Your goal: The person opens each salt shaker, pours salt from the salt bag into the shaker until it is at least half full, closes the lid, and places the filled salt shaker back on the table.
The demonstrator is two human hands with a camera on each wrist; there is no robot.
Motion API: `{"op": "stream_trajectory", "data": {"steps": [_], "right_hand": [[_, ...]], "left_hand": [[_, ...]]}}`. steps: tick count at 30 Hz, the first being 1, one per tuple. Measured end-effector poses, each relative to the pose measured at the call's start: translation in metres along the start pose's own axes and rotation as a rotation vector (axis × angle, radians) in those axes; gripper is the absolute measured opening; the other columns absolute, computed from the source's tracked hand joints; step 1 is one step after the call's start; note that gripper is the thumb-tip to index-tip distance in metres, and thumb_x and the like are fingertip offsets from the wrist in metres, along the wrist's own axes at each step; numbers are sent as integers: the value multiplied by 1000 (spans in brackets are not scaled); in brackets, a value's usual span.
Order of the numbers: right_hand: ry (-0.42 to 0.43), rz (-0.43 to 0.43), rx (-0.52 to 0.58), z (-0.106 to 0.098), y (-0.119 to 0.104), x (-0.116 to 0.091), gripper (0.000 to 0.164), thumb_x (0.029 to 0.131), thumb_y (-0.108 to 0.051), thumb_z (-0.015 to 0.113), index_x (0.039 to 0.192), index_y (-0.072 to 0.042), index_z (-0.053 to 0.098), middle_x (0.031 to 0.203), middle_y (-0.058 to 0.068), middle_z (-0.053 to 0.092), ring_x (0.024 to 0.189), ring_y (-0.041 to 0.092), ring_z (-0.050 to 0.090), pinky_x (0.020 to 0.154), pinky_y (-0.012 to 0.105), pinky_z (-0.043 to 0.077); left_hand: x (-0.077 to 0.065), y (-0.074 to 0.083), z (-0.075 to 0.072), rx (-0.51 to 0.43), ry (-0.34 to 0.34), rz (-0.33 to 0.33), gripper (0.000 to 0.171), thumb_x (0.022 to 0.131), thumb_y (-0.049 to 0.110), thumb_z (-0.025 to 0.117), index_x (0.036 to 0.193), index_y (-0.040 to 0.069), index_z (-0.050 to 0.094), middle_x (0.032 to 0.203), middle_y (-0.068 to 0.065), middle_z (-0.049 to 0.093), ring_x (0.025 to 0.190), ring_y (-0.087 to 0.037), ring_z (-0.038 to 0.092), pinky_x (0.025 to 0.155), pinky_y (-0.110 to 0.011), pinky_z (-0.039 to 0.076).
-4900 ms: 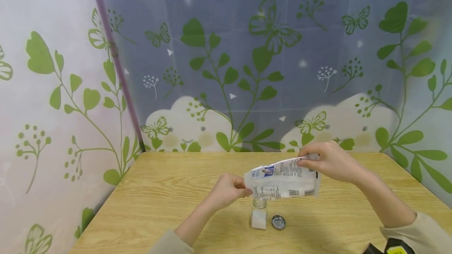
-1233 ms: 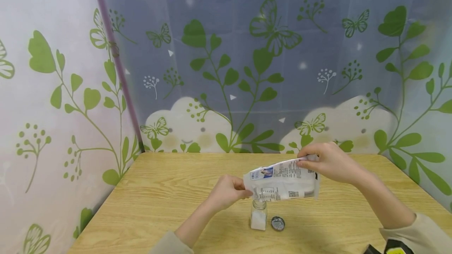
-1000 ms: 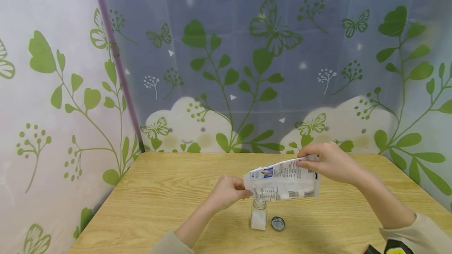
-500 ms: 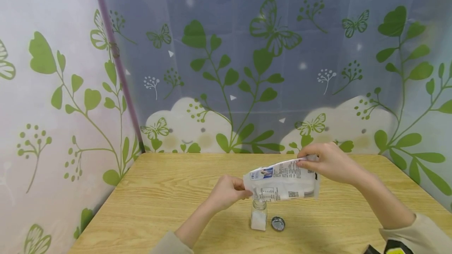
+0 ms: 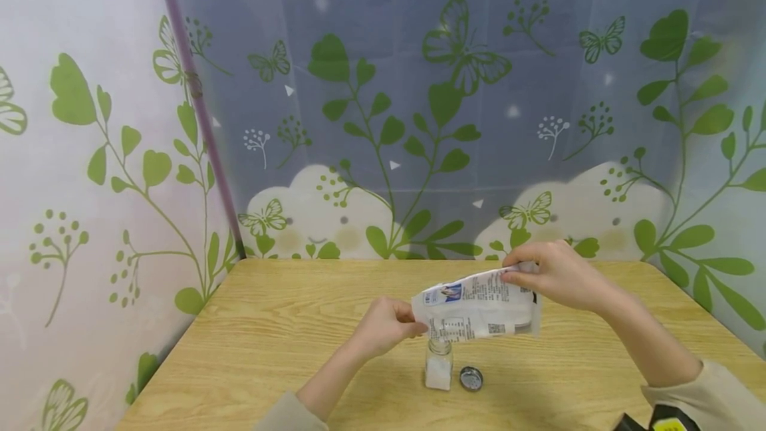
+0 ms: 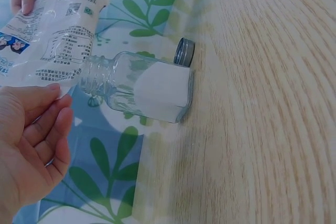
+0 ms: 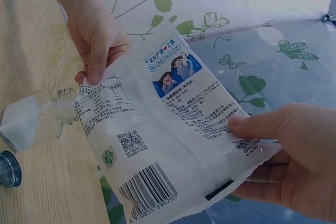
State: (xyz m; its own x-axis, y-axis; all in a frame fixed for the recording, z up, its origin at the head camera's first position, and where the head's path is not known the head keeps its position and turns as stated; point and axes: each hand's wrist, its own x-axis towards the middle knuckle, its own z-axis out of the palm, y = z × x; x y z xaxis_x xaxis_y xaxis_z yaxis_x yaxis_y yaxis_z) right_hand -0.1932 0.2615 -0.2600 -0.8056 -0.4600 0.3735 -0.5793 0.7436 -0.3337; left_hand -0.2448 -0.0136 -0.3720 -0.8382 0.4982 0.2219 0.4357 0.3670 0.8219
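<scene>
A white printed salt bag (image 5: 479, 304) is held tilted between both hands, its left end lower and over the mouth of a small glass jar (image 5: 439, 344). My left hand (image 5: 383, 328) pinches the bag's lower left corner between thumb and fingers. The right hand (image 5: 556, 275) grips the upper right end, thumb on the printed face, as the right wrist view shows. White grains (image 6: 163, 92) fill roughly the lower half of the jar, which stands upright on the table. Beside its base, to the right, lies a metal lid (image 5: 471, 378) with its inside facing up. The bag's corner hides the jar's opening.
The wooden table (image 5: 287, 324) reaches back to a blue patterned curtain (image 5: 383, 118). Pale patterned cloth (image 5: 120, 185) hangs along the left side. A black and yellow object (image 5: 670, 421) shows at the bottom right edge, near the right sleeve (image 5: 706, 391).
</scene>
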Motion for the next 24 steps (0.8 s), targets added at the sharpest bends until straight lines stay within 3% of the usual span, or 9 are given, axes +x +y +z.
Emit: {"op": "stream_trajectory", "data": {"steps": [24], "right_hand": [[9, -8, -3, 0, -1, 1, 8, 86, -19, 66, 90, -12, 70, 82, -7, 65, 64, 3, 53, 55, 25, 44]], "left_hand": [[-1, 0, 0, -2, 3, -7, 7, 77, 13, 72, 77, 7, 73, 71, 1, 68, 66, -10, 59, 59, -27, 46]]}}
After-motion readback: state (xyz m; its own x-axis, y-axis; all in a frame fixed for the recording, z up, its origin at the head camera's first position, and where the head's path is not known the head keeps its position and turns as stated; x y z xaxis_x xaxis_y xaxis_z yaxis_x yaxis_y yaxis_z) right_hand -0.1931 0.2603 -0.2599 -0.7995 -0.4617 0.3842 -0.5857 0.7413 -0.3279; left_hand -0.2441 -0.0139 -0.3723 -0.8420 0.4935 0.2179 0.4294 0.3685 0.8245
